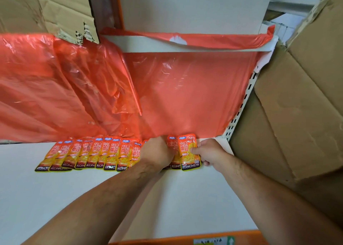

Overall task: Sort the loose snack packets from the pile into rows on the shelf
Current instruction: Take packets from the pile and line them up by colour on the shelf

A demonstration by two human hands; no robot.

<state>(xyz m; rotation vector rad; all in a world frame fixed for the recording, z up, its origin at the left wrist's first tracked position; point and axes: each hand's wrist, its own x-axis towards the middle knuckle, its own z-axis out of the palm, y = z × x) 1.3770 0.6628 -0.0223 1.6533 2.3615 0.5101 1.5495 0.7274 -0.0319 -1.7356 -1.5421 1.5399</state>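
A row of snack packets (89, 154) stands overlapping along the back of the white shelf (55, 198), running from the lower left of the frame to just right of centre, each orange packet leaning against the next. The left hand (157, 152) lies on top of the row towards its right end, with the back of the hand facing up. Its fingers are hidden behind the knuckles, so whether it grips or only presses the packets cannot be told. The right hand (211, 154) pinches the end packet (187, 158), the last one on the right, with its thumb (194, 149) on the printed face and its other fingers curled behind the edge. A red plastic sheet (185, 96) hangs behind the row. A cardboard box (306, 96) fills the right side beside the slotted upright (241, 105), and torn cardboard (55, 7) shows at the upper left.
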